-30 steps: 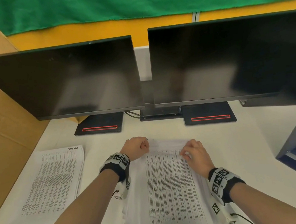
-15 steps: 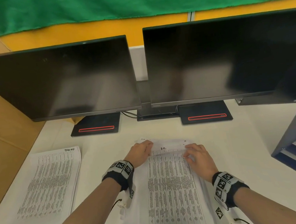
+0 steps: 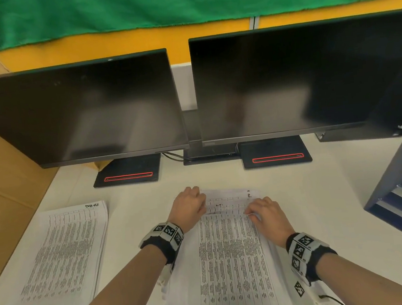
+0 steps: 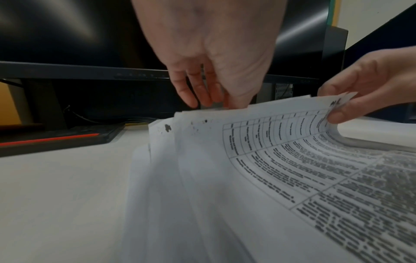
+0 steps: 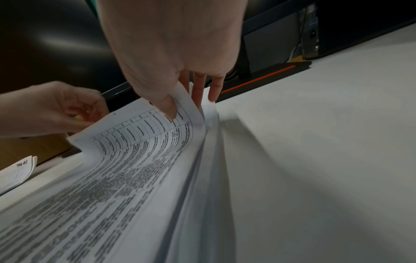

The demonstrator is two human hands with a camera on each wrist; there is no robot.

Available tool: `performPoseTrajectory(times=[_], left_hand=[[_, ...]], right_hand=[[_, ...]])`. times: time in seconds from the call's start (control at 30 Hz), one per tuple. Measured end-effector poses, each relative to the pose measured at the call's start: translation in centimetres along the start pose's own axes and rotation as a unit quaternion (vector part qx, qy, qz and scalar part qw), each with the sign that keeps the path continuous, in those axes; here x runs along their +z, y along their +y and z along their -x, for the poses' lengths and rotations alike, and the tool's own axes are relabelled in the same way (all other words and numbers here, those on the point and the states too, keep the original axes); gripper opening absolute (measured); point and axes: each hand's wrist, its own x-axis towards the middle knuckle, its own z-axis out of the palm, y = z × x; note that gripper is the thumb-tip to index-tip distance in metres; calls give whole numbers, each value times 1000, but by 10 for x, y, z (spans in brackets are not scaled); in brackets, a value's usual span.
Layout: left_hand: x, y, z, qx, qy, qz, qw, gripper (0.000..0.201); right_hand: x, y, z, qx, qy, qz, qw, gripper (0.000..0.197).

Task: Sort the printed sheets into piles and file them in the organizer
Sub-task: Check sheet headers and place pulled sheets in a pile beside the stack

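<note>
Pinching the far right corner of the top sheet (image 5: 144, 135) between thumb and forefinger, my right hand (image 3: 267, 216) curls that thin, limp paper up off the stack (image 3: 231, 261) lying on the white desk (image 3: 324, 201) before me. My left hand (image 3: 188, 209) has its curled fingers on the sheet's far left edge, though their tips are hidden behind the paper. The printed table text is too blurred to read. A second pile (image 3: 62, 256) lies flat well to the left; the dark organizer (image 3: 401, 181) is cut off at right.

Printed sheets (image 3: 231, 261) stacked mid-desk, top sheet's far edge curled up; second pile (image 3: 64, 253) left.
</note>
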Motion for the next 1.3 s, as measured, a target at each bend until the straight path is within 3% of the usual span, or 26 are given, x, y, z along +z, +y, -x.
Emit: performPoseTrajectory(times=[0.1,0.23,0.43,0.6,0.77,0.87,1.0,1.2,1.3], left_hand=[[-7,0,-4,32,-11,-75,997,11],[-6,-4,-3,82,-7,-131,988,22],[-4,-2,13,109,36,-45,992,31],[-3,-2,9,64,-19,103,992,17],[-9,2,-11,-89,-103,210,968,41],[-9,-3,-22,-109,-131,121,978,31],[-14,-6,-25,-55,-120,28,991,5],[-5,-10,-20,-14,-104,15,994,36],[-2,-11,-19,4,-92,-5,996,31]], right_hand=[[-1,-2,0,-13,48,63,997,8],[1,-1,0,-20,86,101,991,14],[5,0,0,-18,96,119,988,16],[2,0,1,-12,106,125,986,13],[7,2,0,-20,87,100,991,16],[8,4,1,-25,81,92,992,13],[6,5,1,-29,70,86,993,10],[2,4,3,-45,60,64,995,11],[2,4,3,-45,55,51,996,13]])
